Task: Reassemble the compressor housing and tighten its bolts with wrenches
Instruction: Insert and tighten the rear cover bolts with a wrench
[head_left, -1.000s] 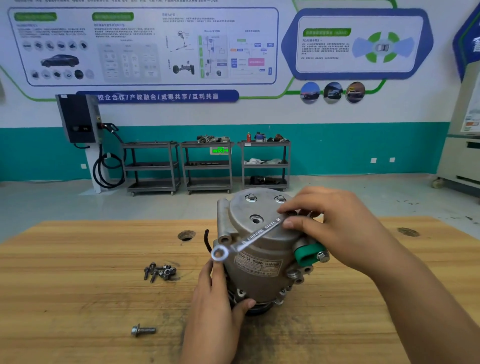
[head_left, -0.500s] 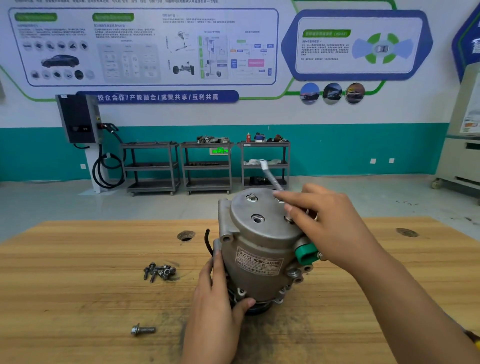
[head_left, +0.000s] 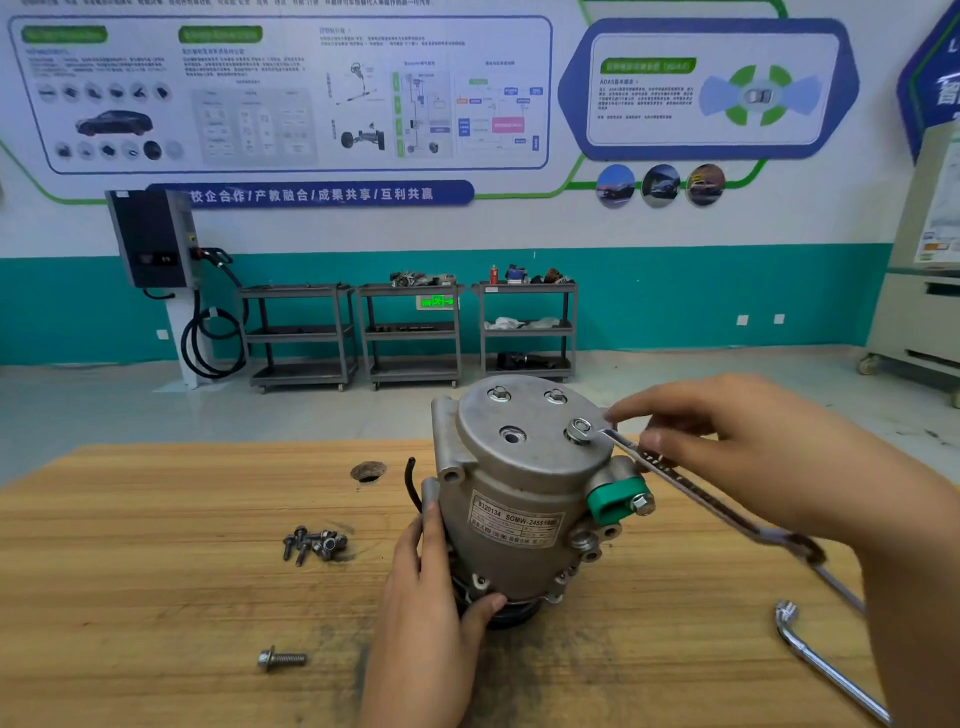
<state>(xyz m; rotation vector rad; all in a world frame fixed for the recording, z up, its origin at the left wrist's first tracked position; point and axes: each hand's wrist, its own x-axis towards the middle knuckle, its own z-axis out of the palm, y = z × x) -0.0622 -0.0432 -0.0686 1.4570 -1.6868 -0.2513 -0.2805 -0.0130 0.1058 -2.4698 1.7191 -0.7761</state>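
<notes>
Now seated: wrench (head_left: 675, 475) ring on cover bolt (head_left: 578, 430)

Centre frame: compressor housing (head_left: 519, 483) upright on table (head_left: 156, 571). Ring over bolt at right of end cover, shank running down-right. Nearer one: right hand (head_left: 737, 447), pinching shank just behind ring; left hand (head_left: 426, 597) curled round housing's lower left, bracing. Further left, loose bolts (head_left: 314, 543).

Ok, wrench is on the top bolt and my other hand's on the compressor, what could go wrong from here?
The compressor stands on end, held only by your left hand; a hard pull may tip or spin it. Your right hand holds the wrench close to its ring end, so the ring might slip off the bolt. One cover hole has no bolt yet; tightening this one fully first could seat the cover unevenly.
</notes>
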